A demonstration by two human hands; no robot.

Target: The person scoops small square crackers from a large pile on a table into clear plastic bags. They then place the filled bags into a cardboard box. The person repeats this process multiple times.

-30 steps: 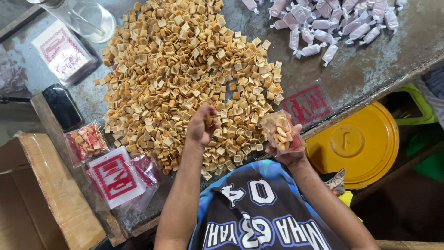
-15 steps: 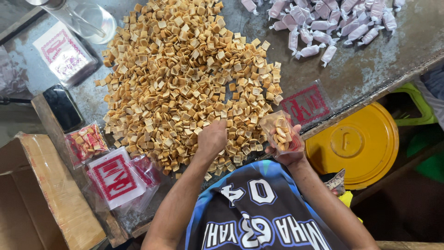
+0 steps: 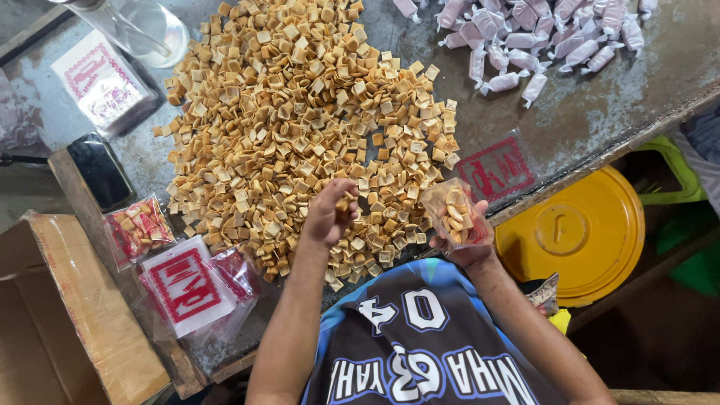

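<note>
At the near edge of the desk, the left hand is closed loosely over a few square golden crackers, lifted just above the near rim of the cracker heap, while the right hand grips a small clear bag already partly filled with the same crackers. The bag lies just to the right of the left hand, its open mouth seemingly tilted toward the heap; the two are near but not touching, and the left hand is the nearer one to the loose crackers. The heap spreads away from the person, its long axis running from the near edge toward the far left corner. Filled packets and a stack of red-printed empty bags lie to the left beside a cardboard box; pink-wrapped sweets lie well apart at the far right, and a yellow lid sits below the desk edge. How many crackers the left hand encloses cannot be told, and the right fingers are mostly hidden behind the bag.
</note>
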